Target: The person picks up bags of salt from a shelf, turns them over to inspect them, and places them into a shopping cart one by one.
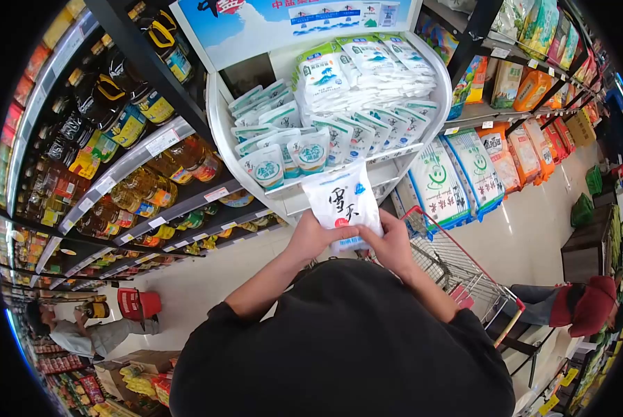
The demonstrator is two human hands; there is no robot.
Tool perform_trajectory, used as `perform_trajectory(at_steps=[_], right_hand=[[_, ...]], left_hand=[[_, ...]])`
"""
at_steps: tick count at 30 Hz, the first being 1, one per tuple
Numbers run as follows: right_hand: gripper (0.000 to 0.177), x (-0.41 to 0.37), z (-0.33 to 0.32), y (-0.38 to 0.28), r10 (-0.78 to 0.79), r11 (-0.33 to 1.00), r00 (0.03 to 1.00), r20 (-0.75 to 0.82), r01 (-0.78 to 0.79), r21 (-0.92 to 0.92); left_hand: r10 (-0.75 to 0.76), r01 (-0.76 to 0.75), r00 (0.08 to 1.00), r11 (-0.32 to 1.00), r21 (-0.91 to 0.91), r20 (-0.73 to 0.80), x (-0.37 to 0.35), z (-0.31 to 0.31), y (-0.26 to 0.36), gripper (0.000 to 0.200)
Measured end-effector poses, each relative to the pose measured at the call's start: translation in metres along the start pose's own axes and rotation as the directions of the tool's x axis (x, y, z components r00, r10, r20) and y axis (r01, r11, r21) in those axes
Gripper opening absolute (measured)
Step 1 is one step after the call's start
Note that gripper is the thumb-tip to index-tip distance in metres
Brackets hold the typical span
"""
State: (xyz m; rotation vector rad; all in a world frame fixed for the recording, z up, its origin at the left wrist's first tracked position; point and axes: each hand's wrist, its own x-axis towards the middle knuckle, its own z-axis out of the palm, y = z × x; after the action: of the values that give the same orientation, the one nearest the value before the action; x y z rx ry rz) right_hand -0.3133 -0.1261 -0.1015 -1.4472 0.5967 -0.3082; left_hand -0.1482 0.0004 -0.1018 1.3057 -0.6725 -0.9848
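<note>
A white packet with dark characters and a red mark is held between both hands, in front of a curved white display stand. My left hand grips its lower left side, thumb on the front. On the lower right side, my right hand is closed on the same packet, thumb pressed on its face. The hidden fingers lie behind the packet. Just above it on the stand are upright white and teal packets, with a pile of white and green packets behind them.
Shelves of oil bottles run along the left. At right are large rice bags, a wire shopping cart and a person in red. Another person stands at lower left near a red basket.
</note>
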Motion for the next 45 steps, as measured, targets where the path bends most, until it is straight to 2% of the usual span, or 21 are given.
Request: perform_trajectory(at_steps=[4,5,7,8,9,16,19,21,23,25,26,27,31,33,35,37,40,42,43,44,45], right_hand=[[0.04,0.003,0.004,0.004,-0.018,0.984,1.0,0.006,0.017,0.179],[0.04,0.003,0.005,0.004,-0.014,0.984,1.0,0.009,0.012,0.177],[0.043,0.004,0.01,0.002,-0.146,0.987,0.989,-0.002,0.146,0.066],[0.046,0.006,0.006,0.003,-0.052,0.998,0.998,0.025,0.051,0.04],[0.048,0.008,0.009,0.003,-0.091,0.996,0.996,-0.022,0.091,0.02],[0.05,0.014,0.012,0.005,-0.062,0.989,0.998,-0.025,0.064,0.136],[0.053,0.019,0.008,0.015,-0.114,0.984,0.993,-0.02,0.116,0.134],[0.055,0.019,0.005,0.029,-0.134,0.979,0.99,-0.045,0.139,0.151],[0.05,0.016,0.0,0.034,-0.08,0.987,0.997,-0.024,0.082,0.14],[0.042,0.011,0.0,0.029,-0.03,0.997,1.0,-0.004,0.03,0.074],[0.039,0.008,0.0,0.024,0.053,0.992,0.999,0.009,-0.053,0.118],[0.039,0.008,0.001,0.024,0.046,0.992,0.999,0.003,-0.046,0.119],[0.04,0.015,0.0,0.03,-0.023,0.994,0.998,-0.062,0.03,0.109],[0.037,0.021,-0.008,0.028,-0.065,0.956,0.99,-0.123,0.098,0.278],[0.033,0.022,-0.012,0.015,-0.119,0.936,0.983,-0.139,0.158,0.314],[0.03,0.019,-0.02,0.015,-0.09,0.964,0.98,-0.178,0.131,0.232],[0.03,0.013,-0.026,0.03,-0.067,0.966,0.978,-0.197,0.113,0.232],[0.03,0.007,-0.029,0.039,-0.002,0.97,0.976,-0.216,0.054,0.236],[0.03,0.006,-0.031,0.039,-0.004,0.97,0.976,-0.218,0.057,0.237],[0.029,0.003,-0.032,0.04,0.008,0.97,0.974,-0.225,0.047,0.238],[0.029,0.002,-0.034,0.041,0.016,0.97,0.972,-0.233,0.042,0.24]], left_hand=[[-0.05,0.042,0.997,0.989,-0.14,-0.056,-0.001,-0.006,-0.002,0.043],[-0.053,0.044,0.997,0.989,-0.144,-0.059,0.002,-0.006,-0.004,0.043],[-0.148,0.108,0.979,0.959,-0.261,-0.14,0.006,-0.008,-0.004,0.042],[-0.127,0.085,0.982,0.958,-0.273,-0.142,0.007,-0.009,-0.004,0.041],[-0.114,0.074,0.98,0.97,-0.231,-0.165,0.008,-0.008,0.0,0.04],[-0.115,0.102,0.993,0.964,-0.245,-0.041,0.027,-0.024,0.006,0.038],[-0.055,0.05,0.998,0.971,-0.235,-0.015,0.025,-0.023,-0.002,0.038],[0.093,-0.084,0.995,0.98,-0.181,0.038,0.022,-0.025,-0.003,0.038],[0.085,-0.068,0.99,0.987,-0.149,0.115,0.029,-0.033,-0.01,0.037],[-0.068,0.074,0.996,0.992,-0.106,0.059,0.033,-0.03,-0.013,0.038],[-0.154,0.155,0.988,0.962,-0.224,0.024,0.034,-0.026,-0.018,0.038],[-0.149,0.152,0.988,0.964,-0.22,0.03,0.034,-0.025,-0.018,0.038],[-0.037,0.032,0.999,0.974,-0.226,-0.016,0.051,-0.023,0.006,0.035],[0.03,-0.038,0.995,0.995,-0.092,-0.092,0.079,-0.03,0.037,0.033],[0.127,-0.139,0.984,0.987,-0.083,-0.128,0.117,-0.037,0.075,0.031],[0.229,-0.259,0.956,0.952,-0.161,-0.185,0.164,-0.04,0.107,0.033],[0.252,-0.279,0.956,0.937,-0.209,-0.148,0.25,-0.06,0.142,0.044],[0.102,-0.082,0.99,0.976,0.202,-0.093,0.296,-0.072,0.158,0.066],[0.104,-0.083,0.991,0.975,0.204,-0.09,0.316,-0.077,0.148,0.066],[0.41,-0.217,0.89,0.765,0.607,-0.199,0.334,-0.085,0.128,0.077],[0.695,-0.197,0.703,0.389,0.9,-0.147,0.345,-0.086,0.118,0.087]])
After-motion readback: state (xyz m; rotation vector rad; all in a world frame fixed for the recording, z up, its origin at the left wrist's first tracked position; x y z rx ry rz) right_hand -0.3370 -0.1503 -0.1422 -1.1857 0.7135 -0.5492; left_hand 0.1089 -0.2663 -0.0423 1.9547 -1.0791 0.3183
